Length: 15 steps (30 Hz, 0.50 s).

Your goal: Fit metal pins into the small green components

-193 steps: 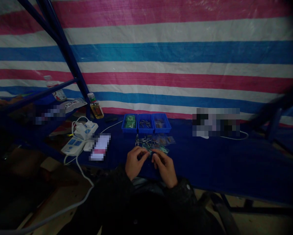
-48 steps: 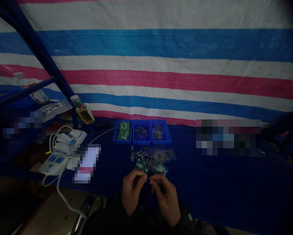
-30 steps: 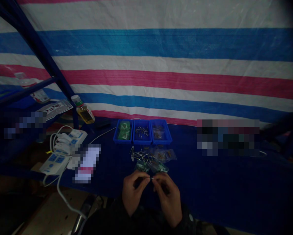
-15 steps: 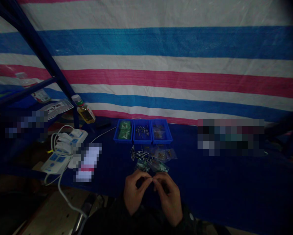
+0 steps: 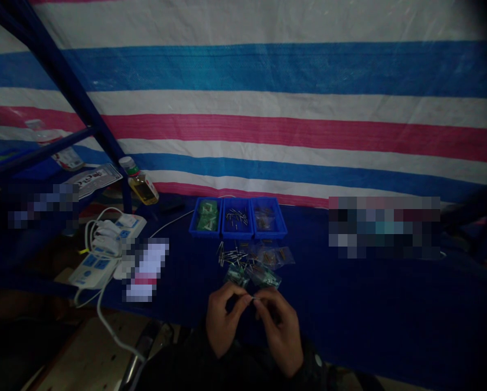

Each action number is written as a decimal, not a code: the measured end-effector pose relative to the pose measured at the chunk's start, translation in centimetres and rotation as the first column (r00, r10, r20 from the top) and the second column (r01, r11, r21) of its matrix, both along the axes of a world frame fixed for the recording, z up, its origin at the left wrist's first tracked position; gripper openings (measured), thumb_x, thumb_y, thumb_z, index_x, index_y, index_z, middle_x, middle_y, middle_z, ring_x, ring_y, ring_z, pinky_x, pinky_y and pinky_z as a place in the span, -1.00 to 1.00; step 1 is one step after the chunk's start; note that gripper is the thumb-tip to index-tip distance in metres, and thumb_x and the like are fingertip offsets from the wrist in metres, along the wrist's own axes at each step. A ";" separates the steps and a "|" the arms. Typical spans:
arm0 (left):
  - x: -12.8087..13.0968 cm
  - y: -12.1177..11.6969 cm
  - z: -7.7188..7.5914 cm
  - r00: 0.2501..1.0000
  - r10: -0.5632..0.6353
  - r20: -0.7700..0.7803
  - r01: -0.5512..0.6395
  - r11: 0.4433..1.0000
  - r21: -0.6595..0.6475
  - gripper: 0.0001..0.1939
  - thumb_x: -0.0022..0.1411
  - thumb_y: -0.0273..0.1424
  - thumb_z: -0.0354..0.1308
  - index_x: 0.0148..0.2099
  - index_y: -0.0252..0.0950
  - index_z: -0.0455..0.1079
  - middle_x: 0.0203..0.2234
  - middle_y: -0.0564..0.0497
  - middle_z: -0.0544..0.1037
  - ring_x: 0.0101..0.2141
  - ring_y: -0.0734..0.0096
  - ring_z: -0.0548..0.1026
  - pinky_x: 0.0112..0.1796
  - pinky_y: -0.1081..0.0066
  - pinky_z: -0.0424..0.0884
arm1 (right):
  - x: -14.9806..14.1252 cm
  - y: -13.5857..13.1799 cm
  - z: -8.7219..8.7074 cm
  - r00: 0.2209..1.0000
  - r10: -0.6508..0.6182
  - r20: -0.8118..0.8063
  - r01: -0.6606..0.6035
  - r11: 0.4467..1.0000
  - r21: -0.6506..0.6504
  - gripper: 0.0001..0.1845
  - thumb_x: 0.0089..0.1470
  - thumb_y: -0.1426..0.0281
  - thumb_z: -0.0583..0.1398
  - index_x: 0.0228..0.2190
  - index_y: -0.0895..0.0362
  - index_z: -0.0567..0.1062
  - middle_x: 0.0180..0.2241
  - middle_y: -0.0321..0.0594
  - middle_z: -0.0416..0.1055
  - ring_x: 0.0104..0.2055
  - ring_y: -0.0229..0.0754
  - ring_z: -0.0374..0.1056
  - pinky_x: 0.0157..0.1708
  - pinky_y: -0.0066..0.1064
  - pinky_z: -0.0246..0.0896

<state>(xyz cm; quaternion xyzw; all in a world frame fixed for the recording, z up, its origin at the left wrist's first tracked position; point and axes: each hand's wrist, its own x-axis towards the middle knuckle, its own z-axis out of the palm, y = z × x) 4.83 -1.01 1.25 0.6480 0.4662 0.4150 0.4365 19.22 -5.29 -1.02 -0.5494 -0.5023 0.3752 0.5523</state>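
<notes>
My left hand and my right hand meet at the near edge of a dark blue table. Both pinch a small thin metal pin between their fingertips. Just beyond them lie small green circuit boards in clear bags and a loose heap of metal pins. Further back stand three blue trays: green boards on the left, pins in the middle, bagged brownish parts on the right.
White power strips with cables lie at the left, a cable hanging off the table edge. A bottle of yellow liquid stands by a blue metal frame post. A striped tarp closes off the back.
Since 6.4 s ago the view has tilted, so the hands sit lower in frame. Over the last second both hands stay pinched together on the pin, barely shifting.
</notes>
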 end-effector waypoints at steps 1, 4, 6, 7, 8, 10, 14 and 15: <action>0.0 0.0 0.0 1.000 0.001 -0.001 -0.001 1.000 0.001 -0.79 0.32 -0.34 0.21 -0.38 -0.29 0.50 -0.46 -0.01 0.57 -0.38 0.33 0.52 -0.29 0.44 0.38 | 0.0 0.1 0.2 1.000 0.005 0.012 -0.005 1.000 0.001 -0.80 0.29 0.28 0.19 -0.34 0.11 0.52 -0.47 -0.29 0.38 -0.45 -0.23 0.31 -0.41 -0.41 0.21; 0.0 0.0 0.0 1.000 0.005 -0.009 -0.005 1.000 0.015 -0.77 0.31 -0.34 0.21 -0.41 -0.29 0.48 -0.48 0.00 0.56 -0.39 0.35 0.51 -0.30 0.44 0.37 | 0.1 0.2 0.5 0.999 0.005 0.045 -0.005 1.000 0.003 -0.74 0.30 0.27 0.17 -0.40 0.11 0.49 -0.48 -0.30 0.36 -0.44 -0.23 0.29 -0.39 -0.41 0.18; 0.1 0.0 -0.1 1.000 0.004 -0.020 -0.004 1.000 0.021 -0.75 0.32 -0.35 0.20 -0.43 -0.30 0.46 -0.49 0.01 0.54 -0.40 0.36 0.50 -0.30 0.45 0.35 | 0.2 0.2 0.4 0.998 0.008 0.060 -0.008 1.000 0.004 -0.69 0.32 0.27 0.15 -0.46 0.11 0.46 -0.49 -0.30 0.34 -0.43 -0.23 0.29 -0.37 -0.41 0.18; 0.1 0.0 -0.1 1.000 0.005 -0.025 -0.005 1.000 0.020 -0.74 0.32 -0.35 0.20 -0.43 -0.30 0.45 -0.50 0.02 0.53 -0.40 0.37 0.49 -0.30 0.44 0.34 | 0.1 0.2 0.3 0.998 0.010 0.059 -0.010 1.000 0.004 -0.68 0.32 0.27 0.15 -0.47 0.11 0.45 -0.49 -0.30 0.34 -0.43 -0.23 0.29 -0.37 -0.41 0.18; 0.1 0.0 -0.2 1.000 0.007 -0.029 -0.006 1.000 0.017 -0.73 0.33 -0.34 0.19 -0.44 -0.30 0.45 -0.50 0.02 0.53 -0.40 0.37 0.49 -0.30 0.45 0.34 | 0.1 0.1 0.1 0.999 0.009 0.052 -0.009 1.000 0.000 -0.70 0.31 0.26 0.16 -0.45 0.11 0.46 -0.49 -0.30 0.35 -0.44 -0.23 0.29 -0.38 -0.41 0.18; 0.1 -0.1 -0.3 0.999 0.015 -0.034 -0.015 1.000 0.012 -0.72 0.35 -0.34 0.17 -0.43 -0.30 0.45 -0.49 0.02 0.53 -0.40 0.37 0.48 -0.30 0.45 0.33 | 0.0 0.0 -0.3 1.000 -0.004 0.019 0.005 1.000 -0.014 -0.79 0.28 0.26 0.20 -0.33 0.12 0.50 -0.48 -0.31 0.38 -0.45 -0.23 0.30 -0.41 -0.42 0.20; 0.0 -0.1 -0.5 0.999 0.023 -0.040 -0.022 1.000 0.018 -0.71 0.36 -0.33 0.16 -0.43 -0.30 0.44 -0.49 0.02 0.54 -0.40 0.38 0.48 -0.31 0.45 0.32 | -0.1 -0.2 -0.7 1.000 -0.010 -0.027 0.010 1.000 -0.019 -0.84 0.26 0.27 0.23 -0.23 0.11 0.50 -0.44 -0.30 0.41 -0.45 -0.23 0.33 -0.40 -0.43 0.24; 0.1 -0.1 -0.4 0.999 0.022 -0.042 -0.021 1.000 0.021 -0.71 0.35 -0.33 0.17 -0.43 -0.30 0.44 -0.49 0.02 0.53 -0.40 0.38 0.47 -0.31 0.46 0.32 | -0.1 -0.2 -0.7 1.000 0.003 -0.022 -0.004 1.000 -0.016 -0.85 0.27 0.28 0.22 -0.27 0.11 0.50 -0.45 -0.31 0.40 -0.44 -0.23 0.32 -0.39 -0.42 0.23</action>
